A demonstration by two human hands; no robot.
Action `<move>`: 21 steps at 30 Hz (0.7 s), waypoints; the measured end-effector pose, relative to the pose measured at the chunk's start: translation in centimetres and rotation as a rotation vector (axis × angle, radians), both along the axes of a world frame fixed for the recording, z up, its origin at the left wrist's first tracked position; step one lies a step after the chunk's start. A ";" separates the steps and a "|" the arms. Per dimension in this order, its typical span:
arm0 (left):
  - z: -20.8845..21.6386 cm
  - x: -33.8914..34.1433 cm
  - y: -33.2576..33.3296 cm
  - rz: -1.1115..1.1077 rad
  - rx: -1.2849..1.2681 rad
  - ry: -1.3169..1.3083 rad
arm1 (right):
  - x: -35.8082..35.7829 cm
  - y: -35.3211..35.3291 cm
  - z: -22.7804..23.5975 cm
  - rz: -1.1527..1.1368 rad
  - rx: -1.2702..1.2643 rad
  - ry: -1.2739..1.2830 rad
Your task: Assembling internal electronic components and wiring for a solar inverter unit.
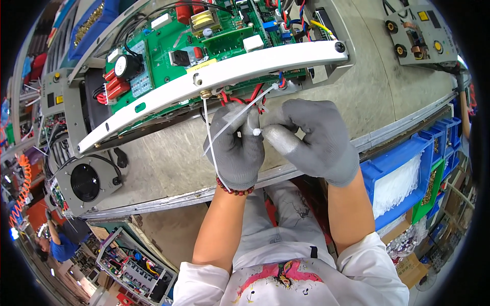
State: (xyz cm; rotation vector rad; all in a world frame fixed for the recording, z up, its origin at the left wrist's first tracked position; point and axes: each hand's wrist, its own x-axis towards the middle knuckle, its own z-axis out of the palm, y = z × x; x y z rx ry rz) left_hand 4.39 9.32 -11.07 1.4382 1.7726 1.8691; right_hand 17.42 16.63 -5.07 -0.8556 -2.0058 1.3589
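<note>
Right hand point(316, 140): fingers pinching a white cable tie point(256, 132) at its 9 o'clock. Left hand point(237, 155): fingers curled near red wires point(257, 92); grip undeterminable. Green circuit board point(159, 76) beyond, toward 11 o'clock.

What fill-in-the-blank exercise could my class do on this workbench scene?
1. The left hand and right hand wear ____ gloves.
2. The circuit board is mainly ____.
3. The beaded bracelet is on the person's ____ arm.
4. The bin holding white strips is ____.

Missing words: grey; green; left; blue.
</note>
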 end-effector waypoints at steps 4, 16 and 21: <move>0.1 0.0 -0.1 -0.022 -0.009 -0.165 | 0.3 -0.1 -0.2 0.056 0.053 0.105; 0.6 0.3 -0.1 0.008 -0.022 -0.092 | -0.6 -0.4 0.3 0.064 0.054 0.119; 0.7 0.1 -0.2 -0.038 -0.044 -0.179 | -0.7 -0.4 0.4 0.022 0.102 0.108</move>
